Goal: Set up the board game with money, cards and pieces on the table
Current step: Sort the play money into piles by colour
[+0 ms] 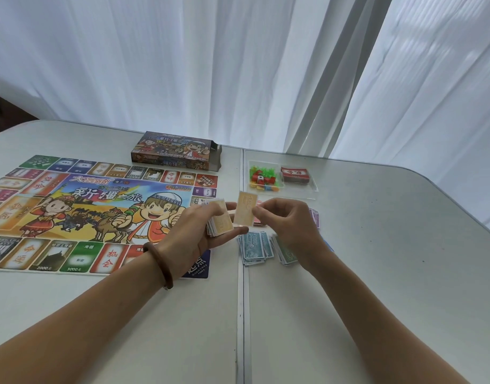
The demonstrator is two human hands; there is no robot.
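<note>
The colourful game board (99, 206) lies flat on the left half of the table. Above the board's right edge, my left hand (199, 234) holds a stack of pale orange play money (220, 225). My right hand (282, 220) pinches a single orange 100 note (245, 210) upright beside that stack. Below my hands, blue 1000 notes (253, 246) and green notes (286, 253) lie in piles on the table. Red notes (259, 220) and purple notes (314, 217) peek out behind my right hand.
The game box (174, 151) lies behind the board with one end open. A clear plastic tray (307, 189) holds small coloured pieces (263, 178) and a red card deck (296, 174). A seam (242, 300) divides the two tabletops. White curtains hang behind.
</note>
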